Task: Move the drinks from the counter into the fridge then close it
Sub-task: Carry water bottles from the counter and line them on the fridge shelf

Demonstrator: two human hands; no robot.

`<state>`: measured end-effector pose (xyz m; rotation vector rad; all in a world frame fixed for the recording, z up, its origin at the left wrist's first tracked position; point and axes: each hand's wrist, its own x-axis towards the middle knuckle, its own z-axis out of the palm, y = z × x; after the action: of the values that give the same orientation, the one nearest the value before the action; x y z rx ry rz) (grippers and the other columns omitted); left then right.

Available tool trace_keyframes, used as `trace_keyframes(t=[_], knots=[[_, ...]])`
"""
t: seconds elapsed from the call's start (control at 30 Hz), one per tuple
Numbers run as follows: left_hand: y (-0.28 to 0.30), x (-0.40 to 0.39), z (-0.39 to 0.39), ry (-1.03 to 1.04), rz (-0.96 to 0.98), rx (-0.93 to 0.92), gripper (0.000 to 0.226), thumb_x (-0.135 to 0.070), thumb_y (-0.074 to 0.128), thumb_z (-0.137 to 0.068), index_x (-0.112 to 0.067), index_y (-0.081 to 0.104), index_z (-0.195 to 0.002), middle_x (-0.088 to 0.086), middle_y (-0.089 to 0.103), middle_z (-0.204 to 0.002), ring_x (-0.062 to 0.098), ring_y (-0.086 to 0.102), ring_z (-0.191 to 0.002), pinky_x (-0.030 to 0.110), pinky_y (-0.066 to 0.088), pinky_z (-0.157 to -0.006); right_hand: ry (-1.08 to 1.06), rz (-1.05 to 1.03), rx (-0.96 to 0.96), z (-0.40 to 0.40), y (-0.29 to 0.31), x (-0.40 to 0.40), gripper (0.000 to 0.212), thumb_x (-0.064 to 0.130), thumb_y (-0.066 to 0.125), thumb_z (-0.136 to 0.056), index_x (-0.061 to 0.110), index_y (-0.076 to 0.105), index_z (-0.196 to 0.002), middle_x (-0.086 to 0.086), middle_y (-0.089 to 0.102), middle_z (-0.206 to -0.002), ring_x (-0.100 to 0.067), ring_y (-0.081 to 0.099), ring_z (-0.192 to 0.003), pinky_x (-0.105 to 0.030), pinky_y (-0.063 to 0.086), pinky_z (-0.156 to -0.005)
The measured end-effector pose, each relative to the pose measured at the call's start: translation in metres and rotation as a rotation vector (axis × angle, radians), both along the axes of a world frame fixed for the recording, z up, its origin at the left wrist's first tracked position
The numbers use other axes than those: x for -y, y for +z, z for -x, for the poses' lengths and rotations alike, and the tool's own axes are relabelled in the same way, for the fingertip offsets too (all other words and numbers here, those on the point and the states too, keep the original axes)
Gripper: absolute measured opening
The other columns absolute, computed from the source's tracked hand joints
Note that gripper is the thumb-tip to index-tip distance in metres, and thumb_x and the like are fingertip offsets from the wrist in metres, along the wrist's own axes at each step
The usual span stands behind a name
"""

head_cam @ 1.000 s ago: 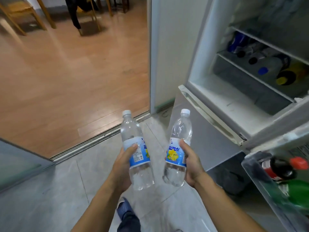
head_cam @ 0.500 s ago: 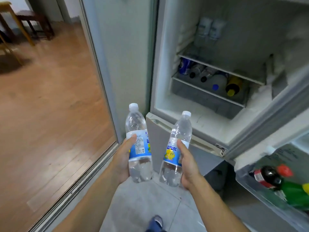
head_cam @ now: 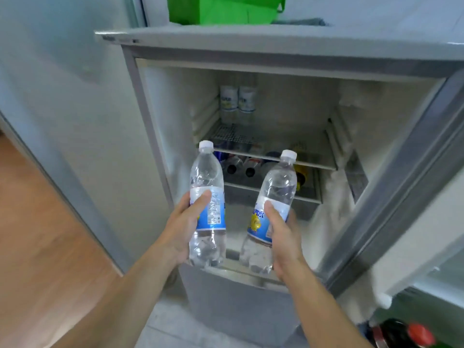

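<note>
I stand facing the open fridge (head_cam: 150, 101). My left hand (head_cam: 182, 227) grips a clear water bottle (head_cam: 207, 177) with a white cap and blue label, held upright. My right hand (head_cam: 283, 237) grips a second, matching bottle (head_cam: 277, 187), tilted slightly right. Both bottles hang in front of the fridge's lower opening, just above its front sill. Inside, two similar bottles (head_cam: 238, 99) stand at the back of the wire upper shelf (head_cam: 251, 139). Several bottles and cans (head_cam: 241, 165) lie on their sides on the shelf below.
The fridge door (head_cam: 401, 197) hangs open on the right; its rack holds a dark bottle with a red cap (head_cam: 406, 335). A green bag (head_cam: 226, 8) sits on top of the fridge. A sliding door frame (head_cam: 62, 177) and wooden floor (head_cam: 32, 234) lie to the left.
My view has swung up and to the right, from the floor to the fridge's interior. Both hands have carried the bottles closer to the fridge opening.
</note>
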<state>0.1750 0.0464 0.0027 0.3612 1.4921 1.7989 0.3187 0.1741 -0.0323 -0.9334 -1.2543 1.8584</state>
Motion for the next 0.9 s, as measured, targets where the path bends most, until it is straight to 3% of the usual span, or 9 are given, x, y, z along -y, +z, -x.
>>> trace_keyframes(t=[0.1, 0.17, 0.23, 0.3, 0.47, 0.6, 0.67, 0.77, 0.9], knots=[[0.019, -0.040, 0.028, -0.005, -0.016, -0.038, 0.008, -0.031, 0.069, -0.088, -0.032, 0.070, -0.096, 0.003, 0.077, -0.089, 0.018, 0.074, -0.073, 0.032, 0.056, -0.053, -0.063, -0.065, -0.030, 0.023, 0.025, -0.033, 0.035, 0.031, 0.073, -0.078, 0.031, 0.057, -0.109, 0.000, 0.073, -0.100, -0.012, 0.073, -0.081, -0.026, 0.057, -0.063], [0.031, -0.073, 0.048, 0.019, -0.032, -0.063, 0.015, -0.024, 0.070, -0.086, -0.026, 0.066, -0.101, 0.005, 0.076, -0.085, 0.018, 0.073, -0.066, 0.033, 0.056, -0.051, -0.109, -0.110, -0.047, 0.042, 0.042, -0.055, 0.038, 0.028, 0.075, -0.079, 0.029, 0.056, -0.112, -0.001, 0.072, -0.105, -0.015, 0.072, -0.089, -0.032, 0.059, -0.075], [0.043, -0.108, 0.064, 0.030, -0.055, -0.102, 0.026, -0.020, 0.073, -0.085, -0.021, 0.061, -0.109, 0.008, 0.075, -0.090, 0.023, 0.074, -0.070, 0.041, 0.059, -0.058, -0.142, -0.140, -0.051, 0.061, 0.058, -0.078, 0.040, 0.024, 0.076, -0.083, 0.023, 0.055, -0.117, -0.004, 0.071, -0.110, -0.021, 0.071, -0.096, -0.041, 0.057, -0.089], [0.052, -0.142, 0.079, 0.016, -0.083, -0.147, 0.040, -0.020, 0.077, -0.083, -0.015, 0.059, -0.119, 0.012, 0.074, -0.102, 0.028, 0.075, -0.081, 0.050, 0.061, -0.069, -0.170, -0.156, -0.053, 0.080, 0.074, -0.101, 0.041, 0.023, 0.078, -0.083, 0.022, 0.056, -0.117, -0.008, 0.071, -0.112, -0.024, 0.070, -0.097, -0.045, 0.056, -0.091], [0.065, -0.220, 0.118, -0.061, -0.138, -0.247, 0.050, -0.024, 0.075, -0.086, -0.014, 0.056, -0.131, 0.012, 0.067, -0.122, 0.029, 0.067, -0.108, 0.056, 0.055, -0.091, -0.213, -0.254, -0.011, 0.113, 0.101, -0.158, 0.042, 0.026, 0.077, -0.084, 0.015, 0.058, -0.120, -0.004, 0.070, -0.107, -0.008, 0.072, -0.081, -0.023, 0.058, -0.059], [0.073, -0.272, 0.133, -0.011, -0.162, -0.461, 0.064, -0.013, 0.072, -0.087, -0.011, 0.039, -0.143, 0.012, 0.054, -0.138, 0.026, 0.057, -0.121, 0.042, 0.049, -0.101, -0.254, -0.303, 0.041, 0.129, 0.105, -0.194, 0.048, 0.029, 0.076, -0.086, 0.015, 0.054, -0.126, -0.004, 0.067, -0.115, -0.017, 0.068, -0.098, -0.037, 0.058, -0.085], [0.072, -0.293, 0.139, 0.004, -0.150, -0.543, 0.074, -0.011, 0.073, -0.086, -0.013, 0.032, -0.148, 0.010, 0.049, -0.143, 0.021, 0.053, -0.123, 0.029, 0.045, -0.100, -0.291, -0.367, 0.037, 0.134, 0.102, -0.209, 0.046, 0.024, 0.074, -0.087, 0.014, 0.052, -0.125, -0.001, 0.068, -0.111, -0.015, 0.068, -0.098, -0.032, 0.058, -0.082], [0.064, -0.319, 0.150, -0.050, -0.097, -0.640, 0.082, -0.016, 0.074, -0.086, -0.019, 0.025, -0.151, 0.008, 0.046, -0.148, 0.023, 0.049, -0.129, 0.028, 0.043, -0.100, -0.339, -0.463, 0.024, 0.140, 0.094, -0.228, 0.045, 0.013, 0.073, -0.087, 0.015, 0.046, -0.124, 0.005, 0.064, -0.105, -0.007, 0.066, -0.092, -0.018, 0.056, -0.071], [0.055, -0.342, 0.158, -0.038, -0.099, -0.706, 0.078, -0.021, 0.078, -0.082, -0.020, 0.034, -0.147, 0.002, 0.053, -0.138, 0.011, 0.051, -0.117, 0.017, 0.042, -0.088, -0.362, -0.458, -0.002, 0.152, 0.084, -0.252, 0.047, 0.009, 0.074, -0.086, 0.015, 0.047, -0.124, -0.001, 0.064, -0.111, -0.016, 0.066, -0.101, -0.033, 0.058, -0.085]])
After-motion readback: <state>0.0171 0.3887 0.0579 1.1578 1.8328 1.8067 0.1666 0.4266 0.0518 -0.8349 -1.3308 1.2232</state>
